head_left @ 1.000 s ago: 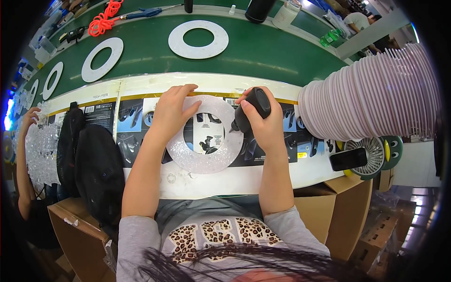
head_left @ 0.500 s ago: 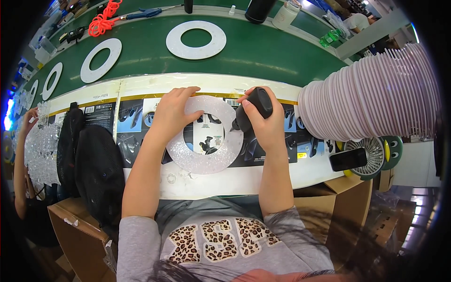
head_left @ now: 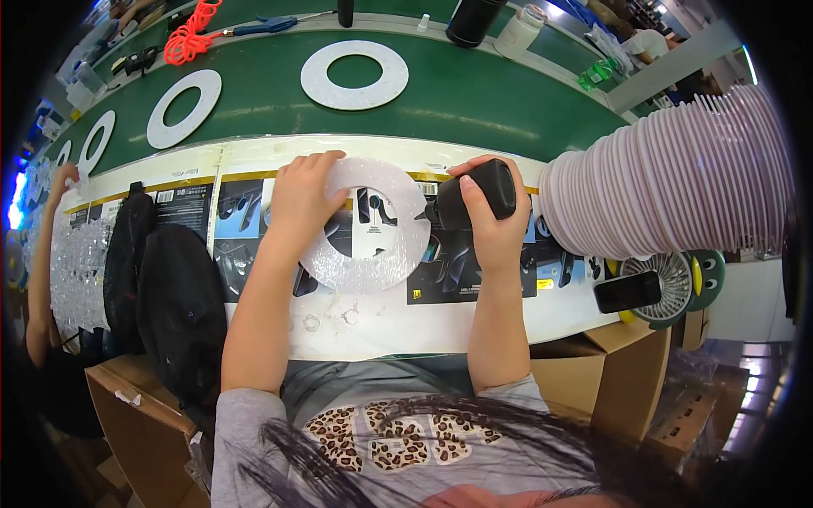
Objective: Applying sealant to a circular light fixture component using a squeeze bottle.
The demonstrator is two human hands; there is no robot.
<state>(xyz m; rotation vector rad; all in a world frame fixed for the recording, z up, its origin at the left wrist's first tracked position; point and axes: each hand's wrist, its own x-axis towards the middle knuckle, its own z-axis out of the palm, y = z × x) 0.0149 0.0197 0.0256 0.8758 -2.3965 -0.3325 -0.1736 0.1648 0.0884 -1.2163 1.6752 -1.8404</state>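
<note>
A white, glittery flat ring is over the printed sheet in front of me. My left hand grips its upper left rim, with the thumb on top. In my right hand is a black bottle with a narrow tip, held sideways. The tip points left at the ring's right edge; whether it touches cannot be told. Further off, another such ring lies flat on the green work surface, with several more to its left.
At the right stands a long stack of pale rings, beside a small fan and a phone. A black bag and clear plastic pieces are at the left, near a co-worker's hand. An orange coiled hose lies far back.
The ring has shifted slightly away from me and looks more tilted. My right hand and the bottle have moved a little right. At the left, the co-worker's hand has moved away from me.
</note>
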